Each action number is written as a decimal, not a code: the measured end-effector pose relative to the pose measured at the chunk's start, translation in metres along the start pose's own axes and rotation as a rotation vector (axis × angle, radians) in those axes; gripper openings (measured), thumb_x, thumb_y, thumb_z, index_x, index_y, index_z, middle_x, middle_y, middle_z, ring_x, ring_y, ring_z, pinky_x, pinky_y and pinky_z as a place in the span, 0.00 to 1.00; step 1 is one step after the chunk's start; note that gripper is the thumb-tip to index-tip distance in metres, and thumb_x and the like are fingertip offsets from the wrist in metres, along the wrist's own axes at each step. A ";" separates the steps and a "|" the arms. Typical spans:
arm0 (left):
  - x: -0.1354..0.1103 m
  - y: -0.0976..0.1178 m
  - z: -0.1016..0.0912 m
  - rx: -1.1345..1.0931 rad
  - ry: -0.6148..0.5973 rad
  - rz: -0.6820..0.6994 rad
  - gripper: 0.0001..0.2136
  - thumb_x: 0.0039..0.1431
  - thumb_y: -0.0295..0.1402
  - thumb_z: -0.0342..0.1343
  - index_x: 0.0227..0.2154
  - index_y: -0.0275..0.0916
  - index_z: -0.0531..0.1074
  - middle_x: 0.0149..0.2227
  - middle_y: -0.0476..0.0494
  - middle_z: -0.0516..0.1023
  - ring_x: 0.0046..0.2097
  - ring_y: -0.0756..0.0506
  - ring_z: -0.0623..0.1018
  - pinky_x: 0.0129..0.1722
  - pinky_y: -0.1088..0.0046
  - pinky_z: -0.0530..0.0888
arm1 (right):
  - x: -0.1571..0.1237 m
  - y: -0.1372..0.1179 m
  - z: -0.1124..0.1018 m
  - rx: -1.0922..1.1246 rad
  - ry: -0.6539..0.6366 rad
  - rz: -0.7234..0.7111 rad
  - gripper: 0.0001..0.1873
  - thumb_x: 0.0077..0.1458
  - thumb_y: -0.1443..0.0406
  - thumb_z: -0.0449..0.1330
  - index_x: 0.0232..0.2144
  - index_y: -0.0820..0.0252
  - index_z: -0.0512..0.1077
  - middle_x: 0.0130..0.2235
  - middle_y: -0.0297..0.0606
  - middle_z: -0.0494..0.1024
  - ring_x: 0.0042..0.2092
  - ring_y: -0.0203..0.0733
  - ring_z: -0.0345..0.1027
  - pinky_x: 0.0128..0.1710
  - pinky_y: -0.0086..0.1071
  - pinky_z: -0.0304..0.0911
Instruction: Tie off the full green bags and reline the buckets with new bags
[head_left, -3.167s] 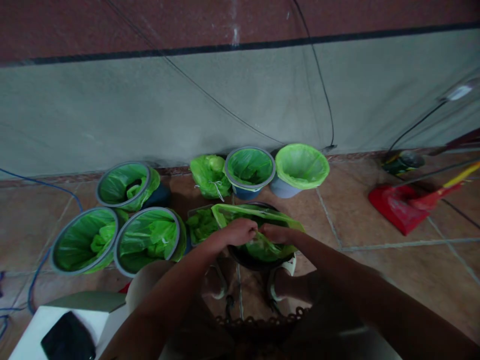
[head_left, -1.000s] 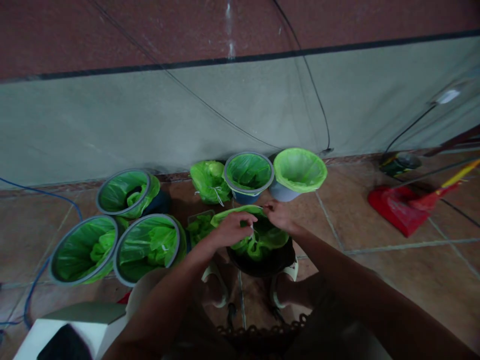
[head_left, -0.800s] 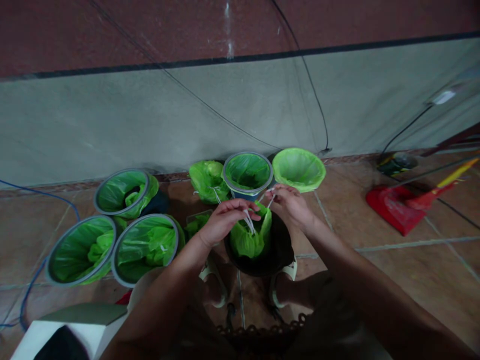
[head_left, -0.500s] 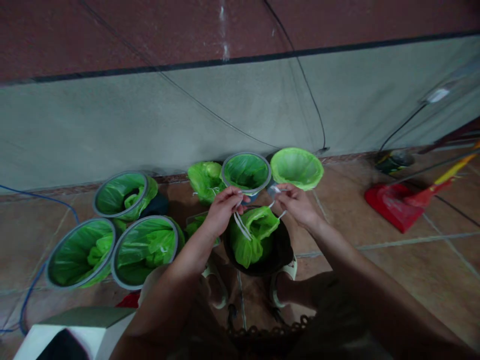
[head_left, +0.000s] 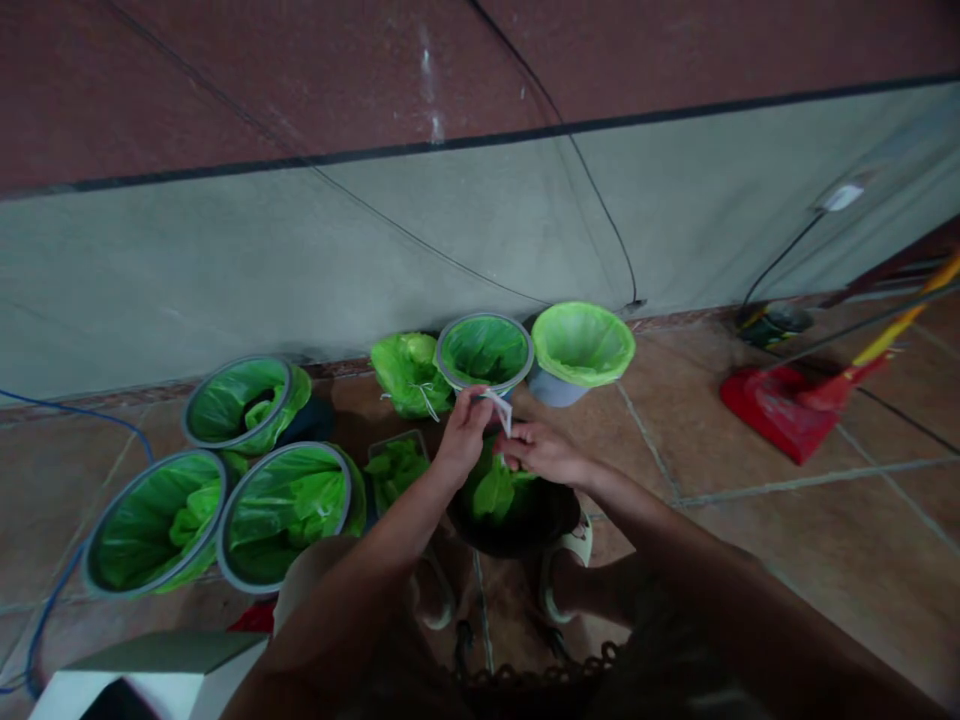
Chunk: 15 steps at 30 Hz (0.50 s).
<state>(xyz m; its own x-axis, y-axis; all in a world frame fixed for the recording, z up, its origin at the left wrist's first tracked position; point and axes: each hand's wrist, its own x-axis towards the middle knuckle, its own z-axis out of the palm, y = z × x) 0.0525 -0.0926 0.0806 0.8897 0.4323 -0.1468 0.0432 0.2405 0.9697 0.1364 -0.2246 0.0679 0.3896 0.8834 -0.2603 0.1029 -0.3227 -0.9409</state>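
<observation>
Between my feet stands a dark bin with a green drawstring trash bag gathered up in its opening. My left hand is closed on the white drawstring, which stretches in a short loop over to the other hand. At the bag's bunched neck, my right hand is closed with its fingers pinched round the gathered top and the string. The fingers partly hide the neck of the bag.
Several green-lined bins stand left, including one grey-rimmed bin. By the wall are a tied green bag, a grey-rimmed bin and a lined bin. A red dustpan lies right; a white box sits lower left.
My hands have come closer together and the bag's open mouth has drawn shut into a bunched neck. My right hand has moved down and left onto it.
</observation>
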 end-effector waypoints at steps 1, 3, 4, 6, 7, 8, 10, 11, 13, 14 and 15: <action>-0.001 -0.009 0.000 0.033 0.007 -0.039 0.10 0.61 0.36 0.51 0.43 0.40 0.68 0.37 0.47 0.79 0.40 0.48 0.78 0.46 0.67 0.74 | 0.001 0.001 -0.005 0.052 0.067 0.005 0.19 0.58 0.52 0.55 0.25 0.61 0.70 0.21 0.31 0.68 0.21 0.29 0.55 0.22 0.26 0.50; -0.003 -0.026 0.002 0.172 -0.096 -0.098 0.09 0.59 0.32 0.51 0.41 0.39 0.70 0.37 0.46 0.80 0.41 0.47 0.78 0.47 0.66 0.73 | 0.002 0.001 -0.016 0.157 0.178 -0.003 0.21 0.57 0.49 0.56 0.29 0.62 0.71 0.21 0.30 0.68 0.21 0.28 0.54 0.21 0.26 0.49; -0.005 -0.033 0.003 0.255 -0.175 -0.093 0.08 0.57 0.31 0.52 0.38 0.38 0.71 0.38 0.45 0.80 0.42 0.46 0.78 0.48 0.66 0.72 | 0.002 0.001 -0.019 0.202 0.215 -0.010 0.22 0.56 0.48 0.57 0.30 0.62 0.72 0.21 0.30 0.68 0.21 0.29 0.54 0.20 0.26 0.49; -0.008 -0.043 0.006 0.401 -0.300 -0.038 0.06 0.55 0.30 0.54 0.35 0.37 0.73 0.39 0.45 0.80 0.44 0.45 0.78 0.51 0.67 0.71 | 0.002 -0.002 -0.022 0.264 0.254 -0.016 0.23 0.55 0.46 0.57 0.32 0.62 0.72 0.21 0.30 0.68 0.20 0.29 0.56 0.20 0.26 0.50; -0.008 -0.045 0.007 0.449 -0.331 -0.015 0.06 0.56 0.31 0.54 0.35 0.38 0.74 0.40 0.45 0.81 0.44 0.45 0.78 0.51 0.67 0.71 | 0.002 -0.004 -0.023 0.268 0.254 -0.017 0.24 0.55 0.46 0.57 0.33 0.62 0.72 0.21 0.30 0.68 0.20 0.30 0.56 0.20 0.26 0.50; -0.008 -0.046 0.008 0.478 -0.335 -0.005 0.06 0.57 0.32 0.54 0.34 0.38 0.74 0.39 0.45 0.81 0.43 0.45 0.78 0.51 0.66 0.71 | 0.002 -0.005 -0.023 0.251 0.249 -0.021 0.24 0.55 0.46 0.57 0.33 0.62 0.72 0.21 0.30 0.69 0.20 0.30 0.57 0.21 0.27 0.51; -0.007 -0.047 0.009 0.467 -0.278 -0.032 0.08 0.58 0.35 0.53 0.30 0.38 0.74 0.35 0.45 0.81 0.40 0.45 0.78 0.49 0.66 0.72 | 0.001 -0.006 -0.026 0.164 0.261 -0.046 0.24 0.55 0.46 0.57 0.34 0.62 0.72 0.21 0.31 0.70 0.21 0.32 0.59 0.22 0.27 0.54; -0.006 -0.047 0.009 0.413 -0.221 -0.062 0.09 0.59 0.36 0.52 0.28 0.38 0.74 0.33 0.45 0.81 0.38 0.45 0.78 0.47 0.66 0.72 | 0.000 -0.005 -0.029 0.100 0.291 -0.060 0.23 0.55 0.47 0.57 0.35 0.62 0.73 0.22 0.31 0.70 0.22 0.32 0.60 0.24 0.27 0.56; -0.002 -0.048 0.007 0.206 -0.065 -0.143 0.10 0.57 0.38 0.53 0.26 0.37 0.73 0.30 0.43 0.80 0.36 0.45 0.78 0.44 0.67 0.73 | -0.003 -0.001 -0.041 -0.072 0.391 -0.060 0.21 0.56 0.51 0.58 0.41 0.62 0.74 0.24 0.32 0.72 0.25 0.34 0.63 0.26 0.28 0.58; -0.001 -0.048 0.005 0.082 0.017 -0.194 0.10 0.56 0.38 0.55 0.26 0.37 0.72 0.30 0.43 0.80 0.35 0.45 0.78 0.43 0.67 0.73 | -0.006 0.002 -0.049 -0.185 0.450 -0.031 0.20 0.56 0.55 0.58 0.45 0.61 0.73 0.25 0.33 0.74 0.26 0.35 0.65 0.28 0.29 0.60; 0.001 -0.048 0.003 -0.034 0.089 -0.243 0.09 0.54 0.38 0.57 0.25 0.37 0.72 0.28 0.43 0.80 0.34 0.45 0.79 0.41 0.68 0.74 | -0.009 0.006 -0.057 -0.309 0.500 0.019 0.19 0.56 0.58 0.59 0.48 0.61 0.73 0.27 0.34 0.76 0.28 0.37 0.67 0.30 0.29 0.61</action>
<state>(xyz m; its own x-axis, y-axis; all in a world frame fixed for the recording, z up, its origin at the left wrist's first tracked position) 0.0528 -0.1066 0.0341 0.8114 0.4328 -0.3929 0.2343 0.3750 0.8969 0.1858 -0.2536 0.0765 0.7705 0.6334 -0.0722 0.3247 -0.4873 -0.8106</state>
